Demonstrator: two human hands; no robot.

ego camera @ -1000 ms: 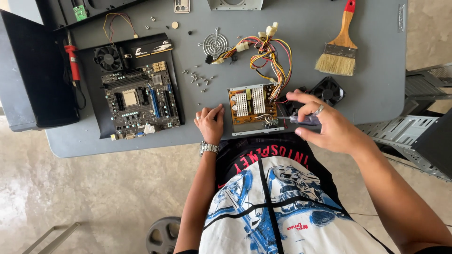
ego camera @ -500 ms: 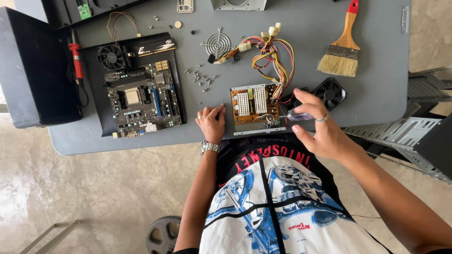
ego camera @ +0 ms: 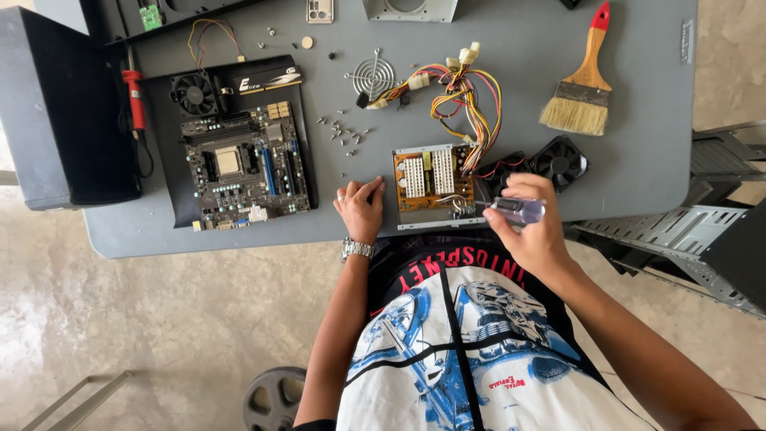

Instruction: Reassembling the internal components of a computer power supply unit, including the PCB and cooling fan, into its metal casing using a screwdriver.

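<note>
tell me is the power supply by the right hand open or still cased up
Open. The power supply board lies bare on the grey table, its heat sinks and orange circuit board exposed with no cover over them. The right hand holds a screwdriver at its edge.

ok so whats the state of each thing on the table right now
power supply board: out of its case, wires attached
screwdriver: held in right hand, tip at the board
left hand: resting on table beside the board
motherboard: lying flat on black sheet
paintbrush: lying untouched
screws: loose, scattered
</note>
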